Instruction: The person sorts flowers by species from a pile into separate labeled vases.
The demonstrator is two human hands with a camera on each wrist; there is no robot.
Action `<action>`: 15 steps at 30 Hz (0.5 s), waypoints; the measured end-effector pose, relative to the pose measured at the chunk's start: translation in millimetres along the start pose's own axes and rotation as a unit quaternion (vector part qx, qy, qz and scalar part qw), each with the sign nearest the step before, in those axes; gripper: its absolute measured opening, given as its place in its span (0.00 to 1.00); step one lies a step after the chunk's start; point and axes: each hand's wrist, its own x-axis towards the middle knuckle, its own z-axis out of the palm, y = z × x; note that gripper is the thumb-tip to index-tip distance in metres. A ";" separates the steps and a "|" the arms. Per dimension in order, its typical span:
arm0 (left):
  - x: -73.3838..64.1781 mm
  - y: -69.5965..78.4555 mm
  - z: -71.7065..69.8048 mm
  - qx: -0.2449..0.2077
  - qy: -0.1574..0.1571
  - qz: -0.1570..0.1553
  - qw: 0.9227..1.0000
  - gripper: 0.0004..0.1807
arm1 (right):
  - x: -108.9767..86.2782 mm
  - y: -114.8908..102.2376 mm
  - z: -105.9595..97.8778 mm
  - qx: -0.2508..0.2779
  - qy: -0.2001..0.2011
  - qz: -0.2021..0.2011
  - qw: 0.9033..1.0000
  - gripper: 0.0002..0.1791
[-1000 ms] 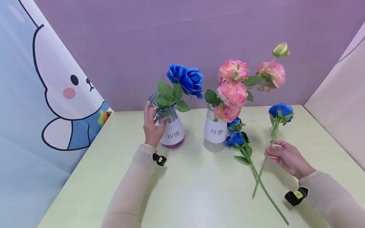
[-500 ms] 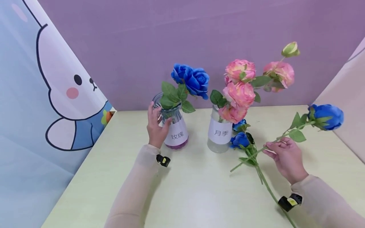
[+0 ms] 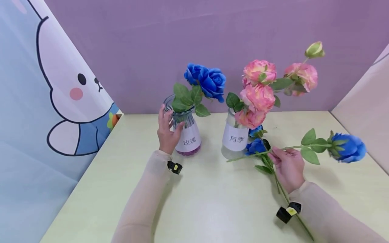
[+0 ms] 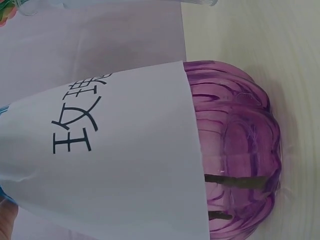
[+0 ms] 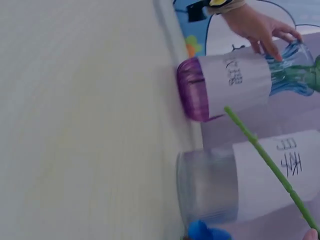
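My left hand (image 3: pixel 167 137) holds the neck of a glass vase (image 3: pixel 189 130) with a purple base and a white label. Blue roses (image 3: pixel 211 84) with green leaves stand in it; in the left wrist view their stem ends show through the purple glass. Between right thumb and fingers my right hand (image 3: pixel 288 168) pinches the stem of a single blue rose (image 3: pixel 347 147). The bloom points right, and the bare stem end reaches left, overlapping the second vase's foot in the head view. In the right wrist view the green stem (image 5: pixel 265 155) crosses in front of both vases.
A clear labelled vase (image 3: pixel 234 140) with pink flowers (image 3: pixel 258 98) stands right of the first vase. More blue roses (image 3: pixel 255 146) lie on the table (image 3: pixel 212 206), their long stems running under my right wrist. A purple backdrop (image 3: pixel 146 50) rises behind the table.
The rose in my right hand has swung from nearly upright to lying level, bloom to the right, and that hand has shifted left. My left hand stays on the vase.
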 end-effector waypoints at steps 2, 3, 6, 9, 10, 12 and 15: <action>0.8 0.7 0.4 0.000 -0.001 -0.002 1.000 0.25 | -1.4 2.8 6.4 -0.002 0.008 0.010 1.000 0.15; 1.1 1.0 0.5 0.001 -0.001 -0.003 1.000 0.25 | -2.1 4.5 9.5 0.002 0.010 0.014 1.000 0.16; 1.8 2.1 0.5 0.002 -0.002 -0.007 1.000 0.27 | -4.8 11.2 19.7 0.012 0.016 0.019 1.000 0.15; 2.9 3.1 0.3 0.003 -0.003 -0.010 1.000 0.27 | -8.4 19.3 31.9 0.026 0.017 0.012 0.999 0.13; 3.1 3.3 0.2 0.003 -0.004 -0.012 1.000 0.27 | -9.9 22.1 36.3 0.030 0.017 0.007 0.999 0.12; 2.9 3.6 0.0 0.003 -0.005 -0.015 1.000 0.27 | -13.0 27.3 44.2 0.036 0.011 -0.002 0.999 0.11; 1.2 3.4 -0.2 0.004 -0.006 -0.018 1.000 0.28 | -18.5 34.7 55.6 0.033 0.008 -0.015 0.999 0.11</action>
